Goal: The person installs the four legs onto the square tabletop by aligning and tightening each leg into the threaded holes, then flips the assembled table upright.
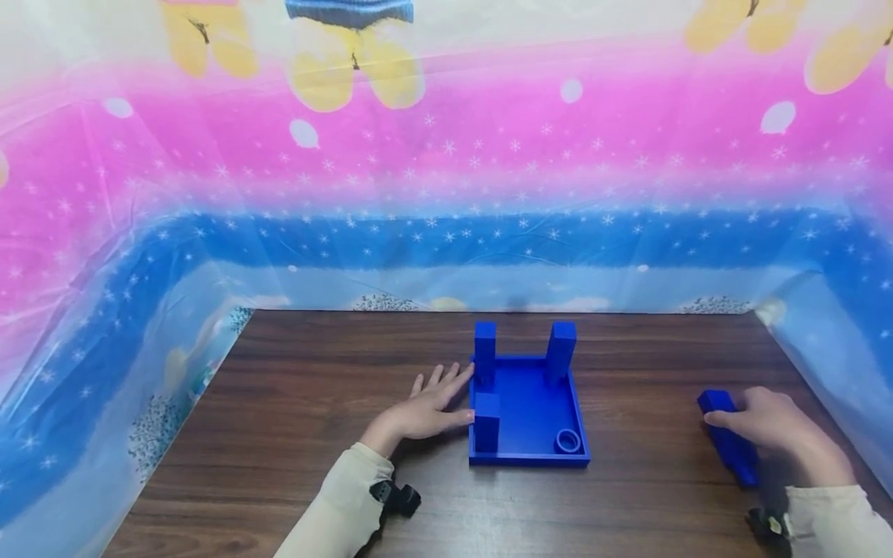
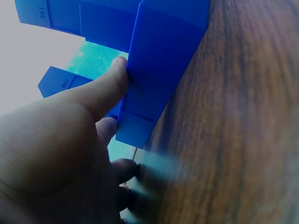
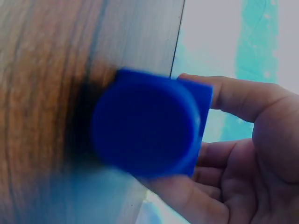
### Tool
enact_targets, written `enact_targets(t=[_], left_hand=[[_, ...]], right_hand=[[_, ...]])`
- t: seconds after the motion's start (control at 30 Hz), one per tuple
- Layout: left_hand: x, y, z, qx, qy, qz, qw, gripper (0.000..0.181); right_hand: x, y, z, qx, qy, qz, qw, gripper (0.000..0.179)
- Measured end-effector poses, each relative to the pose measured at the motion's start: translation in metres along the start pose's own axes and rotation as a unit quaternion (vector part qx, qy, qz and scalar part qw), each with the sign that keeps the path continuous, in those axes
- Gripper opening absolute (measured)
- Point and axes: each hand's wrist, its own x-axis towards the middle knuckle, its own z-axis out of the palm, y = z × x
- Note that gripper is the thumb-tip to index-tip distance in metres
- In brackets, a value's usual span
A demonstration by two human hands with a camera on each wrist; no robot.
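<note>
A shallow blue tray [image 1: 533,415] lies on the table with three upright blue posts: back left post [image 1: 485,349], back right post [image 1: 561,350] and front left post [image 1: 487,422]. A round blue ring [image 1: 567,441] sits in its front right corner. My left hand [image 1: 429,407] rests along the tray's left side, fingers spread and fairly straight; its thumb [image 2: 112,84] presses the blue side wall in the left wrist view. At the right, my right hand [image 1: 784,426] grips a loose blue post [image 1: 730,446] between thumb and fingers. That post's round end [image 3: 147,130] faces the right wrist camera.
The dark wooden table [image 1: 314,372] ends at a patterned pink and blue cloth [image 1: 446,186] along the back and both sides. The loose post is near the table's right edge, well apart from the tray.
</note>
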Motion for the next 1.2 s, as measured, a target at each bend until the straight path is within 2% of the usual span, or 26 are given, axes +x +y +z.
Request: enact_targets(t=[0.07,0.3,0.53,0.9,1.2], left_hand=[[0.000,-0.001,0.000,-0.001,-0.001,0.000,1.0000,0.084],[-0.001,-0.002,0.000,-0.005,0.000,0.000,1.0000,0.085],[-0.002,-0.001,0.000,-0.015,0.003,0.015,0.9998,0.089],[-0.002,-0.001,-0.002,-0.017,0.007,0.018,0.9997,0.091],[-0.001,0.001,-0.001,-0.004,0.006,0.005,1.0000,0.086]], right_hand=[[0.001,0.000,0.000,0.000,0.002,-0.006,1.0000,0.052],[0.003,-0.003,-0.003,0.005,0.021,-0.028,0.9994,0.077],[0.005,-0.012,0.002,0.034,0.033,-0.042,0.9980,0.061],[0.006,-0.032,0.007,0.087,0.063,-0.077,0.9912,0.072],[0.003,-0.051,0.019,0.113,0.085,-0.113,0.9834,0.052]])
